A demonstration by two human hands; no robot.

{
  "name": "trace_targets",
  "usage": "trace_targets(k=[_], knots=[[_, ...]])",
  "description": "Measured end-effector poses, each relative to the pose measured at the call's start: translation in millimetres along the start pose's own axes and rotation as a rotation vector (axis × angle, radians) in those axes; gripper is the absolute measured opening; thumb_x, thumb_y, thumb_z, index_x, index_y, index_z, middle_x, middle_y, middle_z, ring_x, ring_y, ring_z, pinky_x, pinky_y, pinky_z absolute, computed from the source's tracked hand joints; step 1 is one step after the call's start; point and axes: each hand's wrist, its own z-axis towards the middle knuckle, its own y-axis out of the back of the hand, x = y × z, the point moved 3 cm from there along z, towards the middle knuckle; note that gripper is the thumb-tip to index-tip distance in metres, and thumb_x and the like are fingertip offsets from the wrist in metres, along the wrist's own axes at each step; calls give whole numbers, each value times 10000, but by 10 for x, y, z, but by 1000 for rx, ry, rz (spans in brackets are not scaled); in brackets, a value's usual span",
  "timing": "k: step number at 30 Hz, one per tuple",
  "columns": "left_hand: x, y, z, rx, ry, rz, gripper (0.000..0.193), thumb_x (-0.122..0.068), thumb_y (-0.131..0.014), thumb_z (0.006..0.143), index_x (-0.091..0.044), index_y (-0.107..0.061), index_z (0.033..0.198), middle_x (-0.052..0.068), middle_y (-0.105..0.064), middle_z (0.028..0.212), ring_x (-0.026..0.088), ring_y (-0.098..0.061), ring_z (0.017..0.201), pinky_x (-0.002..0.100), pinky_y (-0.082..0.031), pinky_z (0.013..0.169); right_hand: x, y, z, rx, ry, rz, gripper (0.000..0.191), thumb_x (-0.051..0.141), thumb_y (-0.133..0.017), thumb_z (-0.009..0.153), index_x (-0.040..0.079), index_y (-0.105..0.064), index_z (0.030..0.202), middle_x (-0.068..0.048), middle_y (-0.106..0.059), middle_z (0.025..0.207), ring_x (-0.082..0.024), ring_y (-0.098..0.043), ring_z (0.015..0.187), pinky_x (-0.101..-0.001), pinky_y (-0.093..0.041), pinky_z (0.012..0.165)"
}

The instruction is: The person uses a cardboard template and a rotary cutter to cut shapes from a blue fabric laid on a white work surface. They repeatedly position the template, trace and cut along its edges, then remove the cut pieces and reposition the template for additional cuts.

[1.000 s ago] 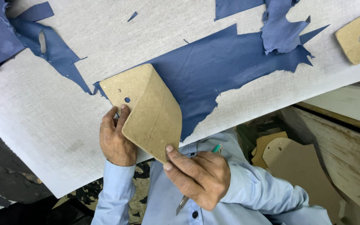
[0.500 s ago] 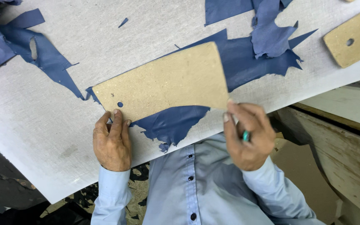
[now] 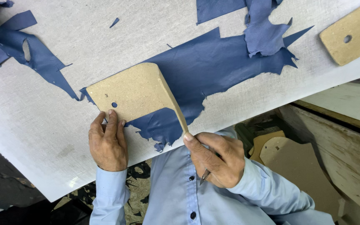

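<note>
A tan fibreboard template (image 3: 136, 93) lies on the pale grey desk (image 3: 105, 41), partly over a large piece of blue leather (image 3: 213, 71). Its left part rests flat on the desk; its right edge is lifted and tilted up toward the camera, so that only the thin edge shows along that side.

The left hand (image 3: 108, 139) lies palm down at the template's near left corner, fingers pressed on the board just below a small round hole (image 3: 114, 104). It is flat and open, pinning rather than gripping.

The right hand (image 3: 217, 158) is near the desk's front edge, just in front of the blue shirt (image 3: 176, 196). Its thumb tip touches the bottom end of the raised edge of the template, while the other fingers are curled shut round a slim tool (image 3: 205, 176) (its metal tip pokes out below the fist, pointing down toward the shirt).

The leather spreads from under the template toward the upper right, with a ragged, torn-looking outline. A crumpled blue scrap (image 3: 265, 31) lies on its far end, and more blue offcuts (image 3: 26, 50) sit at the desk's upper left. A second tan template (image 3: 351, 35), also with a hole, lies at the upper right corner of the desk, well apart from the hands. Below the desk at the right, further tan boards (image 3: 292, 162) are stacked beside a worn wooden plank (image 3: 346, 141).
</note>
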Motion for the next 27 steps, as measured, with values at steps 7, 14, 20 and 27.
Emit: trace_targets(k=[7, 14, 20, 27], knots=[[-11, -3, 16, 21, 22, -3, 337, -87, -760, 983, 3, -723, 1306, 250, -658, 1276, 229, -616, 845, 360, -573, 778, -14, 1, 26, 12, 15, 2, 561, -156, -765, 868, -44, -573, 1384, -122, -586, 1091, -120, -650, 710, -261, -583, 591], [-16, -8, 15, 28, 28, -10, 343, -81, -757, 987, 9, -715, 1316, 255, -656, 1286, 228, -610, 844, 359, -568, 779, -49, -11, -39, 20, 18, 14, 561, -138, -764, 868, -39, -574, 1386, -126, -593, 1100, -113, -647, 711, -256, -587, 594], [-15, -17, 9, 8, 27, -6, 338, -87, -771, 981, -7, -720, 1305, 241, -657, 1291, 237, -609, 872, 357, -566, 789, -309, 52, -117, -159, -35, -128, 471, -129, -741, 894, -14, -601, 1328, -160, -635, 1110, -168, -692, 761, -236, -583, 602], [4, -39, 1, 9, 19, -7, 355, -82, -781, 964, -3, -723, 1305, 228, -647, 1295, 237, -601, 879, 360, -564, 801, -708, 132, -247, -213, -348, -195, 381, -78, -737, 969, 6, -652, 1330, -150, -663, 1135, -175, -663, 845, -285, -554, 695]])
